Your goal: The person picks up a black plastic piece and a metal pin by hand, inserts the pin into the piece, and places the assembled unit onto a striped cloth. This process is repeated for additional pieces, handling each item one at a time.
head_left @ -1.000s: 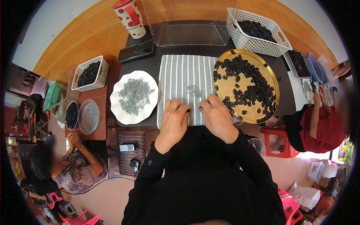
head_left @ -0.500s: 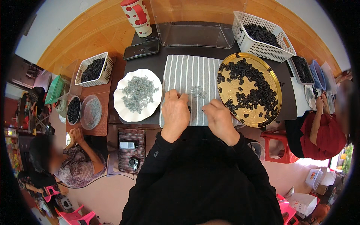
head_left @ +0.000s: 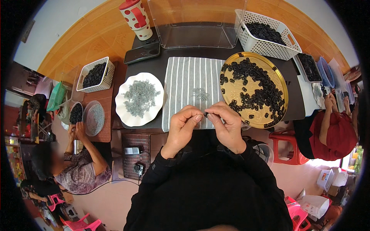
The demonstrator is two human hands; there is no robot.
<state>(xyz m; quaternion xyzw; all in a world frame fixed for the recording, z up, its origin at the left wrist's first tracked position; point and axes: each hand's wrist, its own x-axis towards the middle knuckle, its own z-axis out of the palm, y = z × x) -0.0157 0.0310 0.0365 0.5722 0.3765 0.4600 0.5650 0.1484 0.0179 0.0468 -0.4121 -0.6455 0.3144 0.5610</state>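
Observation:
Over the near edge of a grey-and-white striped cloth (head_left: 175, 82), my two hands meet fingertip to fingertip. My right hand (head_left: 228, 125) pinches a small black plastic piece (head_left: 206, 114). My left hand (head_left: 182, 126) is closed in a pinch right beside that piece; what sits between its fingertips is too small to make out. Just beyond my fingers, a little pile of thin clear-grey pins (head_left: 200, 94) lies on the cloth. More such pins fill the middle of a white scalloped plate (head_left: 121, 109) on the left. On the right, a gold round tray (head_left: 239, 94) carries many loose black pieces.
At the back stand a clear plastic box (head_left: 196, 36), a dotted tumbler (head_left: 135, 21), a dark phone (head_left: 142, 53) and a white basket (head_left: 269, 48) of black pieces. Co-workers sit at the left (head_left: 83, 169) and right (head_left: 333, 133), with their own containers.
My hands have come together from either side of the cloth, and the black piece now shows between their fingertips. The left co-worker's hands have shifted toward the bowl of black pieces.

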